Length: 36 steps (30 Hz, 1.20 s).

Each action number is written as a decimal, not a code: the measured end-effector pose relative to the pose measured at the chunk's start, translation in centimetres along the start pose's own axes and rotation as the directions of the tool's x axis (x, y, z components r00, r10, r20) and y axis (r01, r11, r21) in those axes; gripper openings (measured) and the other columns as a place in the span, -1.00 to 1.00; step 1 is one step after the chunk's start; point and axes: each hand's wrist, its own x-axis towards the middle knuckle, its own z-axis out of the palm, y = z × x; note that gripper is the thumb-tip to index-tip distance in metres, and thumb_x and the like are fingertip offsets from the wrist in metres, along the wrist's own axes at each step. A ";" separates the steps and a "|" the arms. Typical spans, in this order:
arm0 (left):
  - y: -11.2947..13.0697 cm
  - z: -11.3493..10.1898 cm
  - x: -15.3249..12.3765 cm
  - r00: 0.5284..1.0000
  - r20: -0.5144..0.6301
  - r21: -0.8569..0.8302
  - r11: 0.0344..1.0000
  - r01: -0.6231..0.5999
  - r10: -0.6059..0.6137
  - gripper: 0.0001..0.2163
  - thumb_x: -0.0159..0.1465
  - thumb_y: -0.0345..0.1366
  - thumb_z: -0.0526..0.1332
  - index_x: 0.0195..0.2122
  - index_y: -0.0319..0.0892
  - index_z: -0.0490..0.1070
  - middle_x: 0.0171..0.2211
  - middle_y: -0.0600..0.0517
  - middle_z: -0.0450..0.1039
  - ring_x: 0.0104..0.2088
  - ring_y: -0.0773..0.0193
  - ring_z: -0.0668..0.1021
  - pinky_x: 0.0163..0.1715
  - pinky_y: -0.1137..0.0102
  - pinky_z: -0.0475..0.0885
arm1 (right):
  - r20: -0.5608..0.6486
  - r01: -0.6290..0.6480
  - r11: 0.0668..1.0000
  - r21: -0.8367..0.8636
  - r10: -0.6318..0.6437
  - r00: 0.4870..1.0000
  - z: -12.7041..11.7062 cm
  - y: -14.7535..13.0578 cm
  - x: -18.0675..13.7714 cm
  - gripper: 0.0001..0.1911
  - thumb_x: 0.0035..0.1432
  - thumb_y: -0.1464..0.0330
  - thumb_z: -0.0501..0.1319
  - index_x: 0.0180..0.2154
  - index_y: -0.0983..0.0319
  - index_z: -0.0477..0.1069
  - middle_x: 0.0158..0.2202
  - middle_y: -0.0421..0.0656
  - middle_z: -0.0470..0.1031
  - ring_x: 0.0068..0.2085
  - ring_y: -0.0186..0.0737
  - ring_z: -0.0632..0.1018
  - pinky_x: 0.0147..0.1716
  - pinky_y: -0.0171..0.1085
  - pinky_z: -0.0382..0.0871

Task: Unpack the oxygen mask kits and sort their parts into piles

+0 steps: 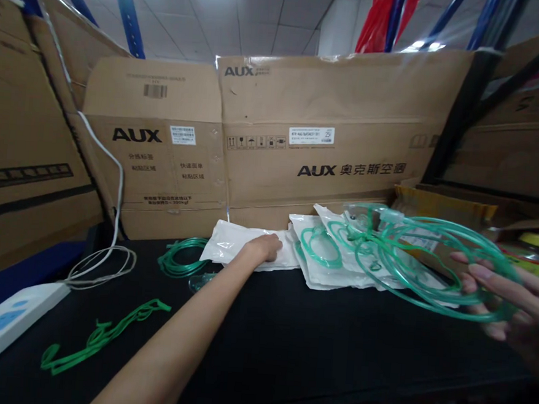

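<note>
Two hands worked well apart: the left hand (pixel 262 249) lay on the white packet (pixel 227 243), and the right hand (pixel 516 296) gripped the coil (pixel 438 295) of green tubing between thumb and fingers. Whether the left fingers pinched the packet or just pressed on it, I could not tell. The packet lay flat at the back of the black table (pixel 277 350), below the cardboard (pixel 276 110); the coil was held up at the right, its far end above or against the stack (pixel 324 279) of packets.

The step seemed to be handling packet and coil together. Done well, it probably called for a flat, steady left hand, so the film did not crease, and a firm but light right grip that kept the loops bunched without kinking them. Loose loops could have snagged the stack; lifting the coil clear seemed wise. The strap (pixel 103 338) lay loose at the left, out of the way.
</note>
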 end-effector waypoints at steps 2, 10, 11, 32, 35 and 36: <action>-0.1 0.5 1.0 0.996 0.086 0.098 0.995 0.015 -0.024 -0.68 0.39 -0.20 0.23 0.11 -0.18 0.39 0.09 -0.12 0.43 -0.01 0.10 0.55 -0.04 0.10 0.52 | 0.036 -0.111 0.993 0.049 0.109 0.993 0.0 -0.3 -0.4 -0.52 -0.21 0.04 0.53 -0.22 0.11 0.70 -0.04 0.12 0.62 -0.56 -0.24 0.53 -0.78 -0.33 0.39; 1.4 2.7 2.1 0.985 0.162 0.288 0.958 0.017 -0.066 -0.65 0.38 -0.19 0.23 0.15 -0.19 0.37 0.12 -0.13 0.40 0.02 0.07 0.53 -0.02 0.07 0.51 | 0.010 -0.306 0.928 0.214 0.311 0.950 1.6 -1.4 -1.0 -0.37 -0.74 0.16 0.64 -0.41 0.12 0.66 -0.18 -0.05 0.62 -0.52 -0.24 0.51 -0.84 -0.43 0.39; 1.8 2.6 2.0 0.986 0.153 0.297 0.955 0.018 -0.067 -0.65 0.38 -0.19 0.23 0.15 -0.19 0.37 0.12 -0.13 0.41 0.01 0.07 0.54 -0.02 0.07 0.51 | 0.017 -0.330 0.919 0.217 0.334 0.942 1.8 -1.4 -1.0 -0.36 -0.76 0.18 0.64 -0.40 0.11 0.66 -0.22 -0.07 0.61 -0.55 -0.26 0.49 -0.84 -0.43 0.39; 2.2 -6.4 -7.8 0.971 -0.059 0.311 0.921 0.237 -0.230 -0.52 0.41 -0.05 0.13 0.26 -0.17 0.31 0.26 -0.21 0.34 0.25 -0.08 0.39 0.20 0.09 0.30 | 0.764 -0.692 0.721 0.021 0.435 0.477 8.6 -0.5 -6.6 -0.65 0.07 0.14 0.44 -0.20 0.22 0.54 -0.48 -0.26 0.40 -0.63 -0.43 0.39 -0.77 -0.45 0.39; 4.7 -5.4 -12.4 0.966 -0.251 0.176 0.979 0.100 -0.054 -0.54 0.47 0.02 -0.08 0.23 -0.06 0.35 0.20 -0.04 0.45 0.20 0.07 0.45 0.20 0.21 0.30 | 0.813 -0.683 0.729 -0.044 0.424 0.400 9.5 1.1 -6.4 -0.63 0.11 0.17 0.42 -0.15 0.27 0.51 -0.47 -0.26 0.42 -0.60 -0.42 0.42 -0.74 -0.45 0.41; 5.4 -4.5 -14.1 0.951 -0.309 0.114 0.991 0.063 -0.024 -0.56 0.46 0.03 -0.04 0.17 -0.05 0.42 0.14 -0.01 0.51 0.16 0.08 0.49 0.18 0.23 0.32 | 0.818 -0.658 0.751 -0.062 0.416 0.397 9.8 1.6 -6.2 -0.64 0.12 0.16 0.41 -0.18 0.29 0.51 -0.47 -0.25 0.42 -0.59 -0.42 0.43 -0.74 -0.45 0.40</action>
